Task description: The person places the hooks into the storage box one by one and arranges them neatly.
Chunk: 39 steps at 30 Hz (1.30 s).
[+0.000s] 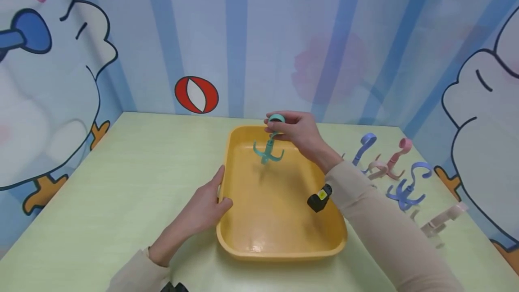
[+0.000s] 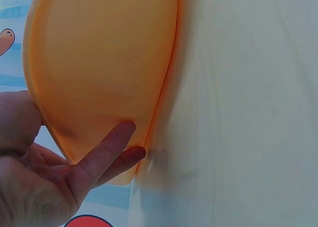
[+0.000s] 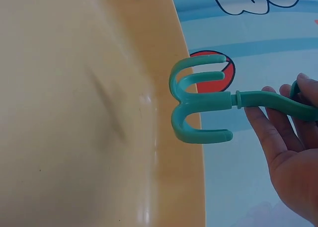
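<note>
A teal multi-pronged hook point(image 1: 267, 150) hangs over the far part of a yellow tray point(image 1: 284, 256), prongs at its lower end. My right hand point(image 1: 298, 132) holds it by its curled top. In the right wrist view the prongs of the teal hook point(image 3: 206, 102) point back toward the fingers, and part of the curl is hidden by the hand. At the tray's left side, my left hand point(image 1: 204, 206) grips the wall, thumb over the rim. In the left wrist view, fingers point(image 2: 102, 155) lie against the outside of the tray point(image 2: 104, 53).
Right of the tray are several similar hooks: a blue hook point(image 1: 401, 193), another blue hook point(image 1: 363, 145), a pink hook point(image 1: 395, 161) and a pale pink hook point(image 1: 442, 220). My right sleeve partly covers this group. A printed backdrop point(image 1: 259, 48) stands along the table's point(image 1: 162, 157) far edge.
</note>
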Available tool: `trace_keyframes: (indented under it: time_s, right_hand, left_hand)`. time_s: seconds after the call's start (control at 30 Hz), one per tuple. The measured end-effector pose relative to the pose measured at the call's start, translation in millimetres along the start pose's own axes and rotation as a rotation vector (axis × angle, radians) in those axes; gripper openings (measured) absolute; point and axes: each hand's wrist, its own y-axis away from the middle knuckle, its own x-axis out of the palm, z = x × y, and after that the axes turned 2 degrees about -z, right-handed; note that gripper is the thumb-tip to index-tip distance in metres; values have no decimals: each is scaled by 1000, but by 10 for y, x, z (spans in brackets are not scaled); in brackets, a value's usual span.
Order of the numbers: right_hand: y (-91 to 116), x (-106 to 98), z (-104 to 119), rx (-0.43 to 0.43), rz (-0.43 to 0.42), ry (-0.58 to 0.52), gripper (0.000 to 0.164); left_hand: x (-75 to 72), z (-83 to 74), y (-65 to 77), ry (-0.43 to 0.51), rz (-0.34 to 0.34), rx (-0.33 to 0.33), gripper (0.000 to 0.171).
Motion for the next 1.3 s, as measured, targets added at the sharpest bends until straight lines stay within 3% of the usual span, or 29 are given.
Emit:
trace_keyframes:
  time_s: [0.87, 1.3]
  right_hand:
    - [-330, 307, -277, 89, -36, -31, 34]
    - [-435, 423, -412, 76, -49, -24, 33]
  left_hand:
    - [-2, 32, -5, 5, -2, 13, 89]
    - [-3, 27, -2, 1, -20, 13, 88]
